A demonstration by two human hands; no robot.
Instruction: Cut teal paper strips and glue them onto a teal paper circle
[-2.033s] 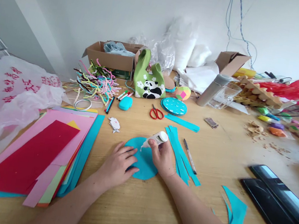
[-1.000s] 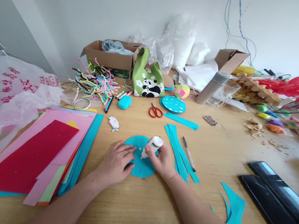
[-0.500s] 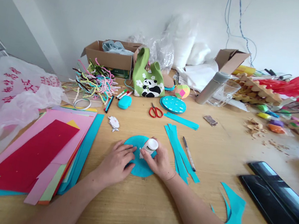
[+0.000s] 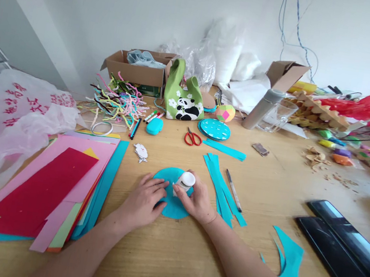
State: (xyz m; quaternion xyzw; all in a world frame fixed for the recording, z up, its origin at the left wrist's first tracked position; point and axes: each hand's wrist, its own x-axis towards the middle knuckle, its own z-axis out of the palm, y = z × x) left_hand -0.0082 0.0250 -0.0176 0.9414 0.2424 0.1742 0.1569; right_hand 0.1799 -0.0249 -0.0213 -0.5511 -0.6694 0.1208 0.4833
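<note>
A round piece of blue paper point(image 4: 173, 209) lies flat on the wooden table in front of me. My left hand point(image 4: 147, 198) rests on its left edge, with the fingers stretched out over the paper. In my right hand point(image 4: 199, 201) is a white glue stick point(image 4: 185, 181), tilted, its lower end down at the disc. My fingers hide part of the stick and the spot where it meets the paper. Blue paper strips point(image 4: 217, 186) and a pen point(image 4: 234, 190) lie just right of this hand.
Stacked coloured paper point(image 4: 48, 182) lies at left. Beyond the disc are red-handled scissors point(image 4: 193, 137), white paper cutouts point(image 4: 141, 152) and patterned blue discs point(image 4: 214, 129). A metal flask point(image 4: 262, 111) stands behind. Blue offcuts point(image 4: 292, 258) and black phone-like devices point(image 4: 333, 265) lie at right.
Both hands stay in nearly the same place. The glue stick has shifted only very slightly against the disc.
</note>
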